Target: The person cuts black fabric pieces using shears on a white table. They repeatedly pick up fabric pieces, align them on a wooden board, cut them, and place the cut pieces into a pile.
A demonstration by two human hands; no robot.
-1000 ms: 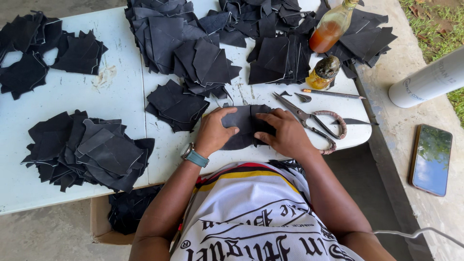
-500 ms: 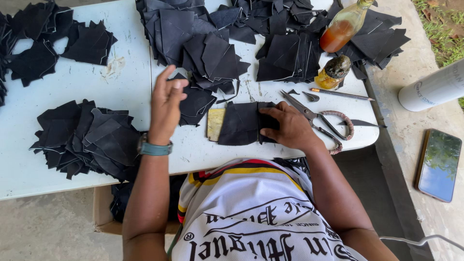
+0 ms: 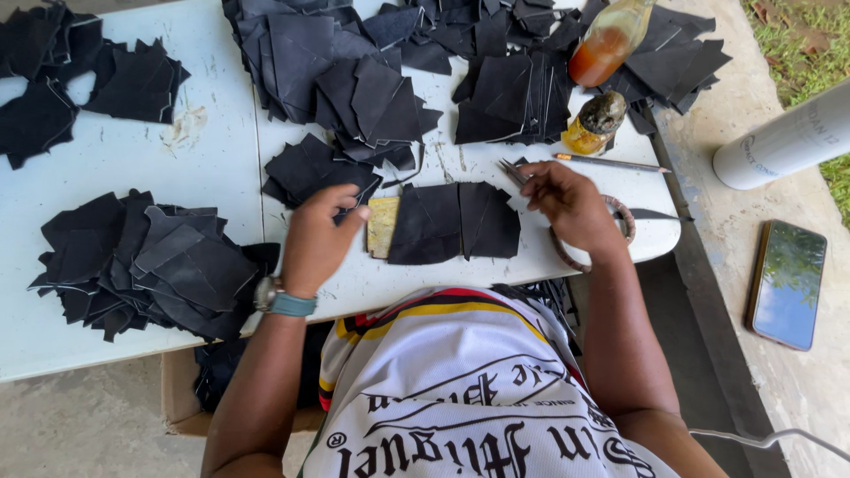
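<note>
A person seated at a white table (image 3: 133, 159) works with cut pieces of black material. Directly ahead, at twelve o'clock from the body, lies a flat black piece (image 3: 452, 221) with a small tan block (image 3: 382, 227) touching its left edge.

The left hand (image 3: 317, 237), at ten o'clock, has its fingers curled narrow around the edge of a small stack of black pieces (image 3: 310, 170), pinching what looks like one piece. The right hand (image 3: 571, 208), at two o'clock, closes its fingers on the blades of a pair of scissors (image 3: 611, 232) lying on the table.

The step in hand appears to be picking a fresh piece and taking up the scissors. The next move would call for a firm grip on the handles and for the piece to come free of its stack alone.

A bottle of amber liquid (image 3: 609, 40) lies tilted at one o'clock, with a small round yellowish jar (image 3: 595, 124) just below it. A white cylinder (image 3: 788, 137) lies at three o'clock on the concrete, and a dark phone (image 3: 788, 285) is near it. More black heaps (image 3: 146, 261) sit at nine o'clock.
</note>
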